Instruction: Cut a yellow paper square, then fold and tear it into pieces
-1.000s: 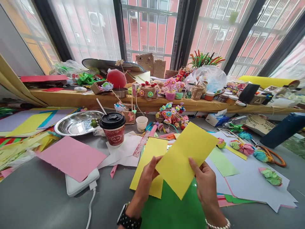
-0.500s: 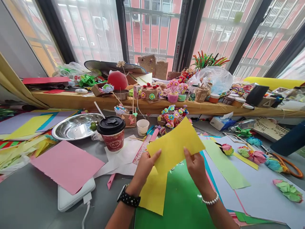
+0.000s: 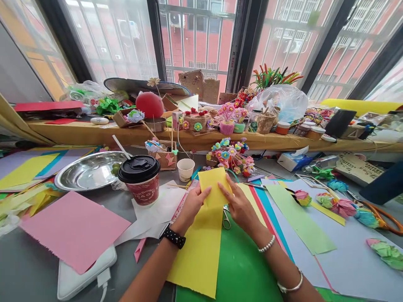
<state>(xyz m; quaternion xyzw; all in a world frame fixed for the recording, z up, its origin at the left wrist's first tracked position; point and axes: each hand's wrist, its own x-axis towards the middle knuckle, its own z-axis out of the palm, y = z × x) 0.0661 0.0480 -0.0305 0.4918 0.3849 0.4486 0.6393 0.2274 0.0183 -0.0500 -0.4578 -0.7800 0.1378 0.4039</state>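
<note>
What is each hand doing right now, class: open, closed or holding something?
Left hand: closed, holding the left edge of the upper yellow paper.
Right hand: holding the same paper's right side, fingers across its front.

Bright daylight through the windows (image 3: pixel 197 46), soft shadows, wide-angle stretching at edges.

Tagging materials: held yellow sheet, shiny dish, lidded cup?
Yellow sheet: probably paper or thin card; matt, no glare. Dish: polished metal, perhaps steel, from bright reflections. Cup: likely printed paper, lettered red wall; its black lid looks like glossy moulded plastic, raised rim.
</note>
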